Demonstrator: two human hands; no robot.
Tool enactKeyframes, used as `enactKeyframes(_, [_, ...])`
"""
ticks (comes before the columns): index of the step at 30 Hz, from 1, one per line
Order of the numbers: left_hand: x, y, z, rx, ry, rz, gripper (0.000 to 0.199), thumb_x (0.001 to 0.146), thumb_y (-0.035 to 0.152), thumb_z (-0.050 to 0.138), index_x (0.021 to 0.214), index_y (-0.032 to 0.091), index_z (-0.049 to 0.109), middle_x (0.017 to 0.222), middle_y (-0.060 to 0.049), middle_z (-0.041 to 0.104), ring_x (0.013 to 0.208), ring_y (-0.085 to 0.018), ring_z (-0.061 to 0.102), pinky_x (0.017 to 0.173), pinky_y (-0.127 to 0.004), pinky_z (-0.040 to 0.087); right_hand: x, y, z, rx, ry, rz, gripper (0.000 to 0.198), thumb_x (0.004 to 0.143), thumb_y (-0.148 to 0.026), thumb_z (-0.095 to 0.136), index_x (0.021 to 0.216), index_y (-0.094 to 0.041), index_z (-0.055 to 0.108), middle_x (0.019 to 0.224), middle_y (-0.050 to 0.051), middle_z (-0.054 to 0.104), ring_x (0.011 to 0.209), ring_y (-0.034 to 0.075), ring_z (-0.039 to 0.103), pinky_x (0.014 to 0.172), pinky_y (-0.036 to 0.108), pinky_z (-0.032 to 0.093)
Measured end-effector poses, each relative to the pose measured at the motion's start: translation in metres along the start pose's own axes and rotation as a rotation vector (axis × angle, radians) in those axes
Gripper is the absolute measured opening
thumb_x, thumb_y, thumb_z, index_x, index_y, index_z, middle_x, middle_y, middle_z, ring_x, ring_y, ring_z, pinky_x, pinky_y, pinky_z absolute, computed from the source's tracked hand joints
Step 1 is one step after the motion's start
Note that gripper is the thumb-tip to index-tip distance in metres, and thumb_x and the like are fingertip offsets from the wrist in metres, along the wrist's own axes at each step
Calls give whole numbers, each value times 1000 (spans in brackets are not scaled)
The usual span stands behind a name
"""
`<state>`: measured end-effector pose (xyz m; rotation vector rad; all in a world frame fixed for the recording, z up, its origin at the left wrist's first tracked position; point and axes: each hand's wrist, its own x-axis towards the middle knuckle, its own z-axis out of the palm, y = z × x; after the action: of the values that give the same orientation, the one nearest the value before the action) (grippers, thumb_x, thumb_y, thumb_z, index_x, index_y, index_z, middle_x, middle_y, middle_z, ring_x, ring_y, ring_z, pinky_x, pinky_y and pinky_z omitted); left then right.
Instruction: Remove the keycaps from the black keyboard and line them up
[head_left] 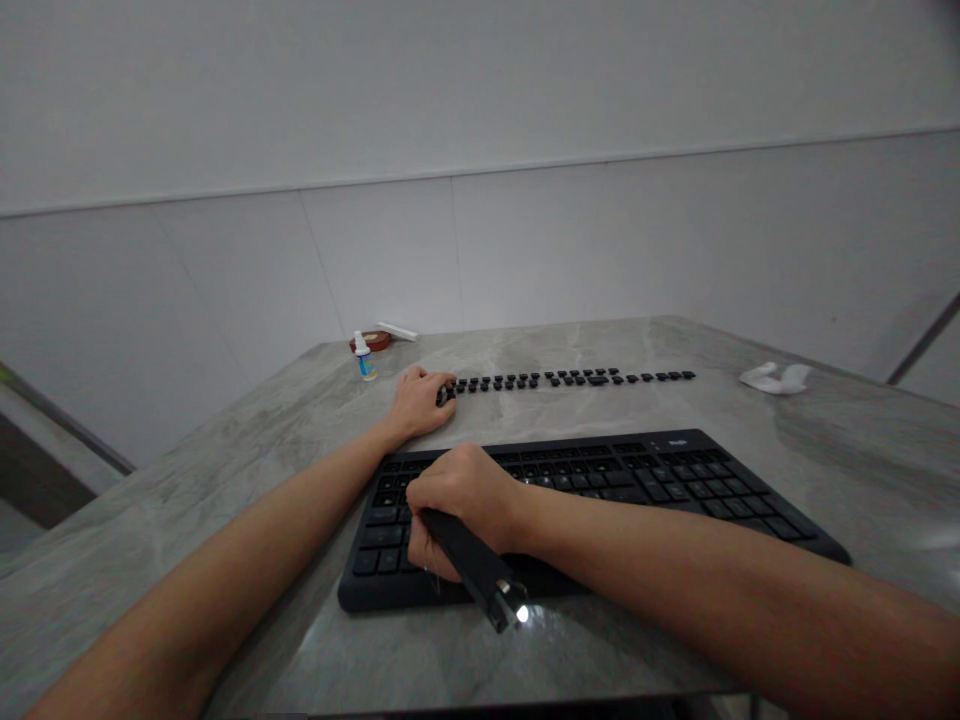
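Note:
My left hand (421, 402) rests on the table beyond the keyboard, thumb and fingers closed around black keycaps (445, 396) at the left end of the loose rows. In my right hand (469, 495) is a slim black tool (471, 565), held in a closed grip over the keyboard's left part. A bright light shines at the tool's near end, beside small metal parts; its other end is hidden by my fingers. The black keyboard (712, 480) lies flat before me. Some key positions at its upper left are bare of caps.
Loose black keycaps (598, 380) stand in two rows behind the keyboard. At the back left are a white-and-blue bottle (364, 358), a reddish-brown object (379, 341) and a white strip (397, 331). A crumpled white tissue (776, 379) lies right. A wall (525, 250) borders the marbled table (247, 440).

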<state>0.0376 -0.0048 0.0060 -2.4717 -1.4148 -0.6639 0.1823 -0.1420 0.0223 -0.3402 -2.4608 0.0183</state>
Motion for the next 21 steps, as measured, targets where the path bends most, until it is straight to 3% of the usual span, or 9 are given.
enactKeyframes(7, [-1, 1, -2, -15, 7, 22, 46, 77, 26, 58, 122, 21, 60, 110, -5, 67, 104, -28, 49, 89, -42, 38, -1, 1, 1, 26, 17, -18, 23, 66, -29, 63, 58, -19, 44, 53, -2, 55, 47, 10, 47, 47, 22, 33])
enactKeyframes(13, [-1, -2, -5, -25, 23, 22, 57, 64, 5, 52, 118, 20, 61, 106, -3, 68, 102, -26, 50, 87, -40, 39, -1, 2, 2, 27, 25, -9, 24, 67, -29, 63, 57, -19, 43, 53, -1, 55, 47, 11, 48, 48, 23, 33])
enactKeyframes(21, [-1, -3, -3, 2, 26, -1, 53, 65, 7, 52, 114, 20, 65, 97, -4, 68, 95, -27, 49, 79, -39, 39, 0, -1, -1, 28, -3, 19, 22, 67, -27, 62, 56, -19, 44, 54, -1, 56, 49, 11, 49, 48, 23, 34])
